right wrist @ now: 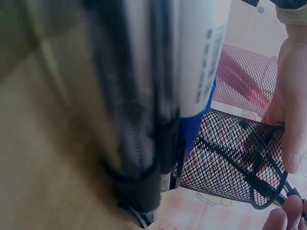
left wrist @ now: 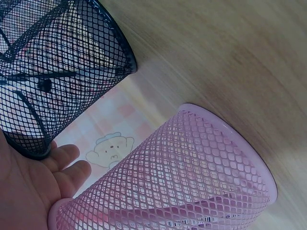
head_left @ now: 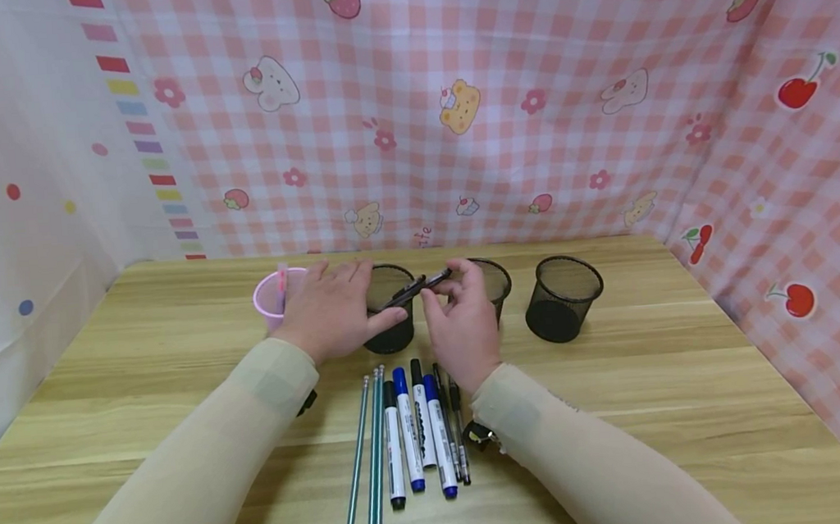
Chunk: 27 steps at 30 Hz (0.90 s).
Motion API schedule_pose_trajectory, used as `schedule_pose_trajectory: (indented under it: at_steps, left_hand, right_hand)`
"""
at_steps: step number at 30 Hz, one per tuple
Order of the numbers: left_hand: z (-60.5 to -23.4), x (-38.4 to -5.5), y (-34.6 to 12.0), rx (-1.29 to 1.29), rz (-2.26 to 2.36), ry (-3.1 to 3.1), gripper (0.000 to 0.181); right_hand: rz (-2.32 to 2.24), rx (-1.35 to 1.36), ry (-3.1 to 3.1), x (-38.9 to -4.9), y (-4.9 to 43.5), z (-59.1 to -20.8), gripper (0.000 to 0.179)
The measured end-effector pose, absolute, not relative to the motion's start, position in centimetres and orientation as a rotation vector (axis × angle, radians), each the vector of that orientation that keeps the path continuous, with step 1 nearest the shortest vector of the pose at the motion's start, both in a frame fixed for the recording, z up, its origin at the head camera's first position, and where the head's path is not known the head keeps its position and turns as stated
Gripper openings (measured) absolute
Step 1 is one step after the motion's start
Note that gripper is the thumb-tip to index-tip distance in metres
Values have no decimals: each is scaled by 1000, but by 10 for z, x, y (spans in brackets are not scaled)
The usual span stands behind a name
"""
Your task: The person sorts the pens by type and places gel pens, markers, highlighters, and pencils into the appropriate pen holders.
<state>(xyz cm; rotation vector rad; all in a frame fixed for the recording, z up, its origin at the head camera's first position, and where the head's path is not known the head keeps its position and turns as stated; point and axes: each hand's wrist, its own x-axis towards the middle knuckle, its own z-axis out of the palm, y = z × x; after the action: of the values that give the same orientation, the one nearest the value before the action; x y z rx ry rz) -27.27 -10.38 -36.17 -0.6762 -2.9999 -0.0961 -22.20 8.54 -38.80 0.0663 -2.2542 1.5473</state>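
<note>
My left hand (head_left: pixel 331 310) spreads over the gap between a pink mesh cup (head_left: pixel 259 307) and a black mesh cup (head_left: pixel 391 340), fingers straight, thumb across the black cup's near rim. In the left wrist view, its fingertips (left wrist: pixel 79 172) show between the two cups. Above the black cup, my right hand (head_left: pixel 465 324) pinches the end of a black pen (head_left: pixel 438 279) between thumb and fingers. That pen slants down leftward over the cup's mouth. Another dark pen (head_left: pixel 402 295) leans there close beside it. A pink pen (head_left: pixel 281 288) stands in the pink cup.
Two more black mesh cups stand to the right, one (head_left: pixel 501 280) partly behind my right hand, the other (head_left: pixel 561 313) farther off. Nearer me lie three green pencils (head_left: pixel 357 456), several white-bodied markers (head_left: pixel 409 440) with blue or black caps, and black pens (head_left: pixel 459 432). A patterned curtain (head_left: pixel 417 130) hangs behind.
</note>
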Motion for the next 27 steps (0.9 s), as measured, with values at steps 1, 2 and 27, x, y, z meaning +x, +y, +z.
schedule_pose_trajectory:
  at_steps: [1, 2, 27]
  left_hand:
    - [-362, -273, -104, -676, -95, -3000, 102]
    - [-362, -273, -104, -676, -94, -3000, 101]
    - [-363, -273, -104, -672, -109, -2995, 102]
  right_hand:
    - [1551, 68, -2259, -222, 85, -388, 48]
    - [1555, 68, -2264, -222, 85, -389, 47]
    - [1612, 71, -2322, -215, 86, -384, 44]
